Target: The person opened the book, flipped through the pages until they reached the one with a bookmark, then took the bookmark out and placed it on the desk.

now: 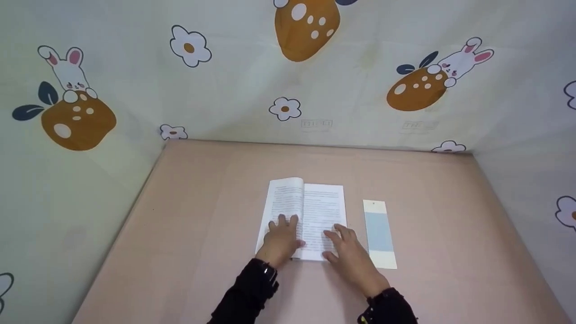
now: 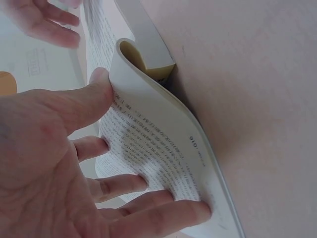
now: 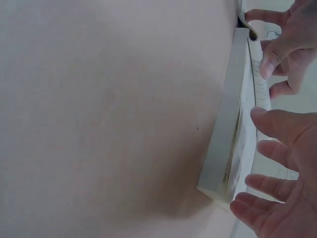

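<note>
An open book point(image 1: 321, 202) with printed pages lies on the table. My left hand point(image 1: 281, 240) rests spread on its left page; in the left wrist view the fingertips point(image 2: 200, 210) press that page and the thumb lies near the fold. Over the right page is my right hand point(image 1: 348, 252), its fingers slightly bent and apart. In the right wrist view the right hand point(image 3: 292, 163) is beside the book's thick right block point(image 3: 228, 114), with nothing gripped. Whether its fingertips touch the page I cannot tell.
A long card, blue with cream ends point(image 1: 379, 231), lies flat just right of the book. The pinkish-tan table point(image 1: 202, 193) meets cloth-covered walls point(image 1: 234, 81) at the back and sides, printed with rabbits and flowers.
</note>
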Available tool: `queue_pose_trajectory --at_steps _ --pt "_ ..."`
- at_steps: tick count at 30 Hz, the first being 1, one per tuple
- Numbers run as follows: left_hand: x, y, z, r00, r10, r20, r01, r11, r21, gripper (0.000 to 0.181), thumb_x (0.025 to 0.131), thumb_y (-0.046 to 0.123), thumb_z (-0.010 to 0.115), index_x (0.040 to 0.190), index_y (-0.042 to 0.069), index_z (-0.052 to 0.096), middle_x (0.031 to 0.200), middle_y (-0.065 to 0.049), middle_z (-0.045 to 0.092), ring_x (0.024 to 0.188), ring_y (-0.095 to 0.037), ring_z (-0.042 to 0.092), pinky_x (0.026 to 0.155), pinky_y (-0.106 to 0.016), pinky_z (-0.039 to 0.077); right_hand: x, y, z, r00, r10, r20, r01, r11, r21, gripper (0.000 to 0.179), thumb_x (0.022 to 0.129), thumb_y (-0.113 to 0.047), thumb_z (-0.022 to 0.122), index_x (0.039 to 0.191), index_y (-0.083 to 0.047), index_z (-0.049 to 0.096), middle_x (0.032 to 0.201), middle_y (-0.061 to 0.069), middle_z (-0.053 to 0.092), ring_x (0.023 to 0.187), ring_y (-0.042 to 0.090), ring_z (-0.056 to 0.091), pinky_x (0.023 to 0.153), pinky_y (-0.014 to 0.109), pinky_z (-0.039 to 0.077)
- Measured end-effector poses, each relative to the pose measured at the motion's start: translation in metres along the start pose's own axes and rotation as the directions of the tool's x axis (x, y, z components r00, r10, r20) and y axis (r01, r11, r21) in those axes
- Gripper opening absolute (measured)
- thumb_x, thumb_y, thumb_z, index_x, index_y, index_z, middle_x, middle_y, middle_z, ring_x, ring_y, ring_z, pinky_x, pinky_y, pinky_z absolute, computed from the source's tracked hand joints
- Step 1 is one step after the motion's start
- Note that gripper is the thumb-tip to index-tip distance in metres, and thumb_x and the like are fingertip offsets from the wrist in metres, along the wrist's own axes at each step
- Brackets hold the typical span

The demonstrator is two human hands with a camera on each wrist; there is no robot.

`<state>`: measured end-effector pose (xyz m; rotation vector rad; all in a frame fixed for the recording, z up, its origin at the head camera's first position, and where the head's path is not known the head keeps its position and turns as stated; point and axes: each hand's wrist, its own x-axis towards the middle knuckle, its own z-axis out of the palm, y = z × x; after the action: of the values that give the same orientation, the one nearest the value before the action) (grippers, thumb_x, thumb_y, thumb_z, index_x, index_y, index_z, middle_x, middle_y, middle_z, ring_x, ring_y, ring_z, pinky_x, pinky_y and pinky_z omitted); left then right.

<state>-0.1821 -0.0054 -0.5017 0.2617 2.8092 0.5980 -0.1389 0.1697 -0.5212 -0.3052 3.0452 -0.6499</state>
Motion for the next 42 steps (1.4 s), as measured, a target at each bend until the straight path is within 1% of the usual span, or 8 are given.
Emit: queue_pose_trajectory --at_steps 12,18,22,27,31,35,39,42 --pt "-0.002 -0.006 0.005 0.999 0.026 -0.026 -0.026 0.999 0.022 0.065 0.082 0.031 0.067 0.137 0.006 0.04 0.135 -0.029 0.039 0.111 -0.045 0.046 0.073 -0.045 0.053 0.003 -0.002 -0.004 0.991 0.0 0.137 -0.009 0.998 0.065 0.053 0.08 -0.024 0.07 0.128 -0.006 0.054 0.14 0.02 0.039 0.125 0.035 0.039 0.099 0.044 0.042" --pt "-0.01 -0.011 0.005 0.995 0.055 -0.088 -0.046 0.994 0.095 0.067 0.083 0.037 0.066 0.139 0.011 0.041 0.137 -0.027 0.039 0.11 -0.042 0.048 0.072 -0.046 0.053 0.006 0.0 -0.005 0.989 -0.054 0.135 0.043 0.996 0.08 0.049 0.08 -0.018 0.07 0.125 -0.003 0.056 0.135 0.022 0.042 0.117 0.034 0.042 0.093 0.044 0.046" --pt "-0.014 -0.012 0.0 0.987 0.075 -0.145 -0.056 0.99 0.129 0.069 0.08 0.039 0.069 0.138 0.013 0.044 0.137 -0.022 0.042 0.11 -0.04 0.048 0.077 -0.047 0.05 0.007 0.0 -0.005 0.989 -0.043 0.138 0.033 0.997 0.076 0.049 0.08 -0.018 0.071 0.124 -0.004 0.056 0.135 0.022 0.043 0.116 0.034 0.042 0.093 0.044 0.046" --pt "-0.014 -0.011 -0.009 0.972 0.019 -0.236 0.007 0.994 0.11 0.079 0.074 0.037 0.075 0.139 0.009 0.041 0.144 -0.022 0.033 0.123 -0.05 0.036 0.095 -0.058 0.037 0.008 0.0 -0.005 0.991 -0.024 0.135 0.014 0.997 0.079 0.049 0.079 -0.017 0.071 0.124 -0.005 0.056 0.134 0.02 0.043 0.116 0.033 0.042 0.094 0.044 0.045" --pt "-0.015 -0.007 -0.017 0.956 -0.026 -0.293 0.038 0.999 0.036 0.084 0.074 0.026 0.077 0.144 0.011 0.034 0.149 -0.023 0.023 0.11 -0.046 0.048 0.083 -0.05 0.046 0.008 0.001 -0.003 0.991 -0.019 0.134 0.009 0.997 0.081 0.049 0.079 -0.017 0.071 0.124 -0.005 0.056 0.134 0.019 0.043 0.116 0.033 0.042 0.093 0.044 0.045" --pt "-0.02 0.004 -0.024 0.941 0.014 -0.337 -0.038 0.997 -0.065 0.084 0.078 0.004 0.072 0.147 0.013 0.025 0.149 -0.024 0.019 0.091 -0.032 0.056 0.058 -0.032 0.046 0.008 0.002 -0.003 0.992 -0.014 0.123 0.003 0.996 0.086 0.049 0.079 -0.016 0.071 0.124 -0.005 0.056 0.134 0.019 0.044 0.117 0.033 0.042 0.095 0.044 0.044" --pt "-0.026 0.017 -0.026 0.921 0.094 -0.378 -0.14 0.985 -0.097 0.082 0.08 -0.01 0.061 0.148 0.009 0.02 0.141 -0.024 0.033 0.079 -0.024 0.06 0.049 -0.023 0.042 0.008 0.002 -0.003 0.993 -0.01 0.118 0.0 0.996 0.091 0.049 0.078 -0.017 0.072 0.124 -0.006 0.057 0.135 0.019 0.044 0.117 0.032 0.043 0.095 0.044 0.045" --pt "-0.03 0.026 -0.022 0.932 0.157 -0.327 -0.207 0.97 -0.125 0.078 0.085 -0.001 0.059 0.148 0.006 0.014 0.135 -0.026 0.044 0.072 -0.023 0.063 0.049 -0.022 0.045 0.008 0.003 -0.002 0.992 -0.01 0.124 -0.002 0.995 0.096 0.049 0.078 -0.018 0.072 0.123 -0.007 0.058 0.134 0.018 0.044 0.117 0.032 0.043 0.094 0.044 0.045"
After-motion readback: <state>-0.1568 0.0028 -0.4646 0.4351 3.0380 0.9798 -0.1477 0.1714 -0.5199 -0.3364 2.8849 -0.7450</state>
